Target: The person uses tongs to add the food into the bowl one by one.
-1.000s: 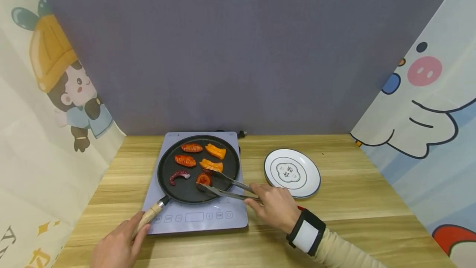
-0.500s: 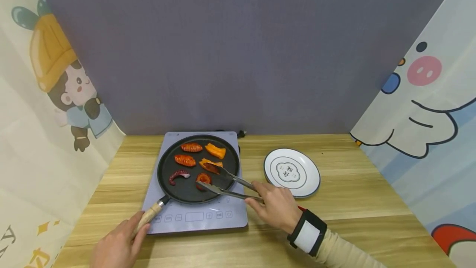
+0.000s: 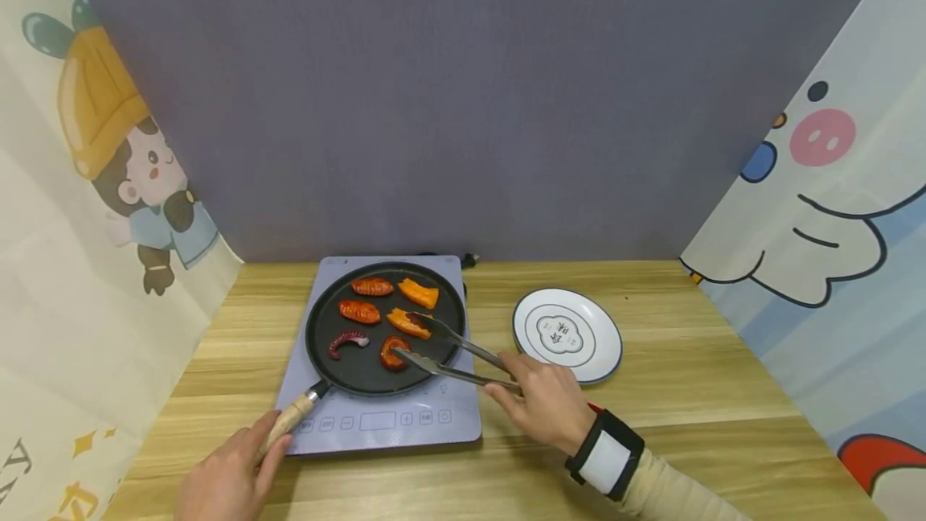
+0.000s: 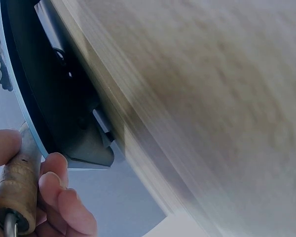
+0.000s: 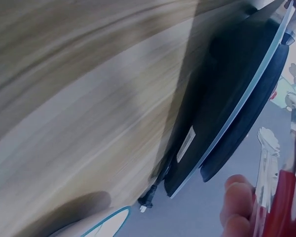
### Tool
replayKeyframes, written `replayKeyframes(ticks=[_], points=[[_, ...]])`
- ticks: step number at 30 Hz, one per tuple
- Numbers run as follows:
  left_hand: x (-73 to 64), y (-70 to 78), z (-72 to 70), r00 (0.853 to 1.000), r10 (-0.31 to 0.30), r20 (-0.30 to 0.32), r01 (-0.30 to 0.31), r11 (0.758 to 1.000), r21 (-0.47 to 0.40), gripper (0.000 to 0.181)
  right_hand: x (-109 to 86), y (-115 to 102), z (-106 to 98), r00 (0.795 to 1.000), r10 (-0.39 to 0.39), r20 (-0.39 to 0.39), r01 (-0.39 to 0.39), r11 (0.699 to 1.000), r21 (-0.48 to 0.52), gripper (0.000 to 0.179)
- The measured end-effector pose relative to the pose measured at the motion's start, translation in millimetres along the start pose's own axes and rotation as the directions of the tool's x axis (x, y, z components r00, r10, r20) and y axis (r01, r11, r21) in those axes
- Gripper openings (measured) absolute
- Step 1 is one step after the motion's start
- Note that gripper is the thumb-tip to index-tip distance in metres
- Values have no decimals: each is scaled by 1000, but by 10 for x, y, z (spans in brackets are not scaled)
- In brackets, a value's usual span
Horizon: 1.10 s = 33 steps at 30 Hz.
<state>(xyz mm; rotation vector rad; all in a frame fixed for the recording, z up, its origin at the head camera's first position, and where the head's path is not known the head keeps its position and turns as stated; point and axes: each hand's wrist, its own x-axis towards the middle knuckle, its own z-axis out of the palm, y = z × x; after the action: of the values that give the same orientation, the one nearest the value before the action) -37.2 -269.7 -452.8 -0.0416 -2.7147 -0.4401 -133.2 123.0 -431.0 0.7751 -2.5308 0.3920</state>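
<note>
My left hand (image 3: 227, 469) grips the wooden handle (image 3: 288, 422) of a round black frying pan (image 3: 362, 375). In my right hand (image 3: 546, 402) is a pair of metal tongs (image 3: 463, 377) with red grips (image 5: 286, 205). The tongs' arms stand apart over the pan's right side. One tip lies over the edge of a yellow-orange food piece (image 3: 400, 321), the other over a round reddish-brown piece (image 3: 391, 358). Left of these lies a purple octopus tentacle (image 3: 349, 341). Two grilled-looking reddish pieces (image 3: 359, 312) and another yellow-orange piece (image 3: 419, 293) lie farther back.
The pan sits on a pale induction cooktop (image 3: 379, 434) with touch controls along its front. Right of it, a white plate (image 3: 603, 336) with a dark blue rim rests on the wooden table (image 3: 687, 376). A black plug (image 3: 470, 260) lies behind the cooktop.
The tongs' tips have lifted from around the round piece and shifted slightly back and right, with my right hand. That piece stays in the pan. My left hand has kept its place.
</note>
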Motion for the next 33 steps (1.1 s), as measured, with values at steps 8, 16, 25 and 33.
replayKeyframes(ticks=[8, 16, 25, 33], points=[[4, 7, -8, 1000, -6, 4, 6, 1000, 1, 40, -110, 107, -20, 999, 48, -7, -48, 999, -17, 44], [4, 6, -10, 1000, -1, 10, 1, 1000, -1, 40, -221, 208, -39, 993, 117, 7, -117, 993, -2, 43], [-3, -17, 15, 1000, 5, 4, -5, 1000, 4, 39, -313, 333, -127, 982, 186, 17, -186, 982, -8, 41], [-12, -39, 36, 999, 30, -30, -30, 1000, 2, 39, -404, 440, -165, 972, 235, 25, -235, 972, -19, 32]])
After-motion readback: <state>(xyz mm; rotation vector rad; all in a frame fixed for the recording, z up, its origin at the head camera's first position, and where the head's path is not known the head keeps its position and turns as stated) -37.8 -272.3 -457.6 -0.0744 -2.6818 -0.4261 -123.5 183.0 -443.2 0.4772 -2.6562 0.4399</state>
